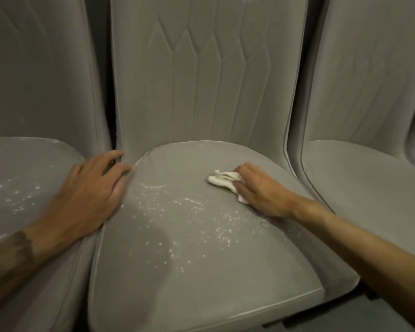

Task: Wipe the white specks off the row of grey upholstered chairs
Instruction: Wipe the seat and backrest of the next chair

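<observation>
Three grey upholstered chairs stand side by side. The middle chair's seat (201,271) carries a band of white specks (177,216) across its centre. My right hand (259,190) presses a crumpled white cloth (222,179) onto the back right part of that seat, beyond the specks. My left hand (91,192) lies flat with fingers spread over the gap between the left chair and the middle chair, holding nothing. The left chair's seat (29,164) also has white specks (17,195) scattered on it.
The right chair's seat (359,178) shows no specks. The chairs' tall quilted backrests (201,75) rise right behind the seats. A dark floor strip (345,317) shows at the lower right, below the middle seat's front edge.
</observation>
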Available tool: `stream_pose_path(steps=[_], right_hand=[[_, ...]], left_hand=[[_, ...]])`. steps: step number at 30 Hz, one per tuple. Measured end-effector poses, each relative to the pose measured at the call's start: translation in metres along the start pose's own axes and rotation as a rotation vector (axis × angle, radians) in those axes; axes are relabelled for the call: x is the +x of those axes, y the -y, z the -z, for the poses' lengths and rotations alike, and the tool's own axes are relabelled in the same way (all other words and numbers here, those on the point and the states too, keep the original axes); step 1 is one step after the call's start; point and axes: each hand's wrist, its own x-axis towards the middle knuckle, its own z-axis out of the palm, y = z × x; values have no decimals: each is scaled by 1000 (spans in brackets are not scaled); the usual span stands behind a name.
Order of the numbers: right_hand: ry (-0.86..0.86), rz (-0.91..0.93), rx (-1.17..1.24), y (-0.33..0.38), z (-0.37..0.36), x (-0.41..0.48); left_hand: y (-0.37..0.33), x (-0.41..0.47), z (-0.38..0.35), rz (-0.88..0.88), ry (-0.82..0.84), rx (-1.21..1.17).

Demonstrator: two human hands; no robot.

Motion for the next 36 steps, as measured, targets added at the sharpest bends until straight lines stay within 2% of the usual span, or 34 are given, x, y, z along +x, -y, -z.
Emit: stream_pose_path(steps=[1,4,6,8,11,13,14,17,19,22,24,26,29,31,34,36], right_hand=[[5,-41,-25,-11,8,-2],[-42,-384,-100,-48,27,-5],[-72,-487,-129,-47,26,-5],[-88,-406,-99,-28,14,-5],[-45,-135,4,-1,4,-19],[8,-83,15,-7,14,-24],[10,-128,1,-17,20,-24],[-54,-434,-65,-35,32,-20],[-87,-462,-71,-19,23,-16],[-74,-160,45,20,0,-29],[-28,-57,64,22,4,-36],[-7,-133,17,3,17,-32],[-42,-421,-48,-21,30,-25],[-78,-452,-80,-10,22,-22],[-80,-176,21,21,5,-37],[-16,-49,48,17,13,-50]], left_hand=[[0,0,0,4,-3,-10],[0,1,-1,0,-24,-20],[3,1,-5,-3,-30,-22],[7,2,-9,2,-32,-36],[13,3,-16,-2,-47,-37],[17,3,-19,-20,-53,-18],[19,3,-20,-28,-53,-9],[20,2,-22,-28,-62,0],[21,2,-24,-29,-67,6],[23,2,-26,-37,-68,13],[24,3,-25,-25,-63,9],[21,3,-22,-19,-64,-4],[14,2,-18,-13,-70,-21],[13,2,-18,-14,-84,-25],[18,3,-23,-27,-105,-28],[24,3,-29,-37,-124,-19]])
